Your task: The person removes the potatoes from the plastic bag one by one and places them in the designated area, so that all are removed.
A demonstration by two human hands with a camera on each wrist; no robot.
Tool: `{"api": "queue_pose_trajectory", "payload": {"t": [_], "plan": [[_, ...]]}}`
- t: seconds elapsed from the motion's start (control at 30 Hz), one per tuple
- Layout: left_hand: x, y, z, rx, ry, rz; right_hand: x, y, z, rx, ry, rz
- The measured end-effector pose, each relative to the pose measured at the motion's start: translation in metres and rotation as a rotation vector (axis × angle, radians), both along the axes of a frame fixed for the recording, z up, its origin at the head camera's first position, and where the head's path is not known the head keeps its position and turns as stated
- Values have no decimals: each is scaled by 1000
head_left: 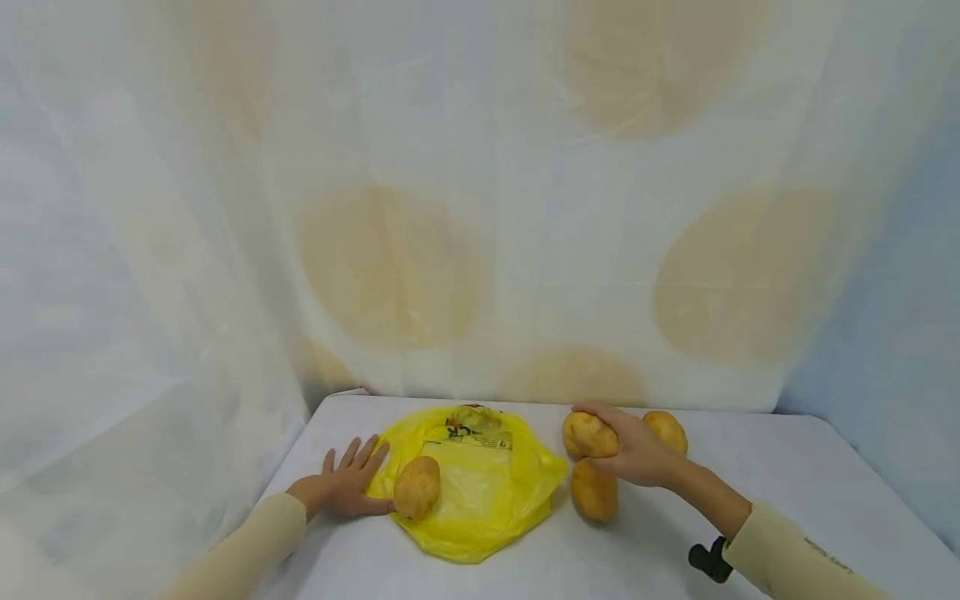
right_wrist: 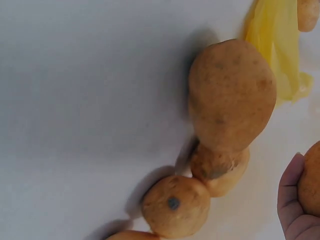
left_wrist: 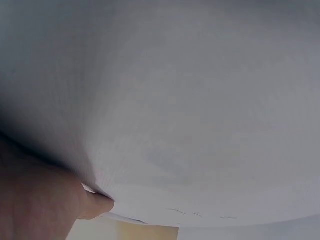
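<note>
A potato (head_left: 589, 435) is gripped in my right hand (head_left: 637, 451), thumb on its near side and fingers on its far side. That hand (right_wrist: 294, 207) also shows at the right edge of the right wrist view, curled round the potato (right_wrist: 311, 182). Spread fingers of my left hand (head_left: 351, 483) lie at the left edge of a yellow plastic bag (head_left: 491, 500). Its thumb reaches to another potato (head_left: 417, 488) lying on the bag; whether they touch I cannot tell. In the left wrist view only part of the left hand (left_wrist: 42, 200) appears, against white cloth.
Beside the right hand lie a near potato (head_left: 595, 493) and a far potato (head_left: 666, 432). The right wrist view has several potatoes in a row, with a large potato (right_wrist: 232, 95) nearest the bag. A white cloth covers the table (head_left: 750, 467); a spotted curtain (head_left: 525, 250) hangs behind.
</note>
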State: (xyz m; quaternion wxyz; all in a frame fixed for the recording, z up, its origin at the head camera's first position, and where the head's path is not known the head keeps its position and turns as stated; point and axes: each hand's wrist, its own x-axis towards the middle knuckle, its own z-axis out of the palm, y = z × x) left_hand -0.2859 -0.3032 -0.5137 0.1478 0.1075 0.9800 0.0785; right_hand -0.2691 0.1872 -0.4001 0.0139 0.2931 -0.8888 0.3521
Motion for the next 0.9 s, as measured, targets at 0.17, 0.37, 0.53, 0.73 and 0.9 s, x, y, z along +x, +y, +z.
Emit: {"api": "queue_pose_trajectory", "payload": {"t": [0.17,0.37,0.53,0.73,0.9], "plan": [[1,1,-5,8,-9,-1,4,16,-6,10,54,-34],[5,3,2,23,-5,-9,5,28,-9,66,146,-50],[5,4,10,26,4,-30,6,38,-13,56,198,-48],[6,5,15,9,-19,-22,8,47,-22,68,211,-63],[8,6,12,10,-22,-7,16,54,-31,101,174,-120]]}}
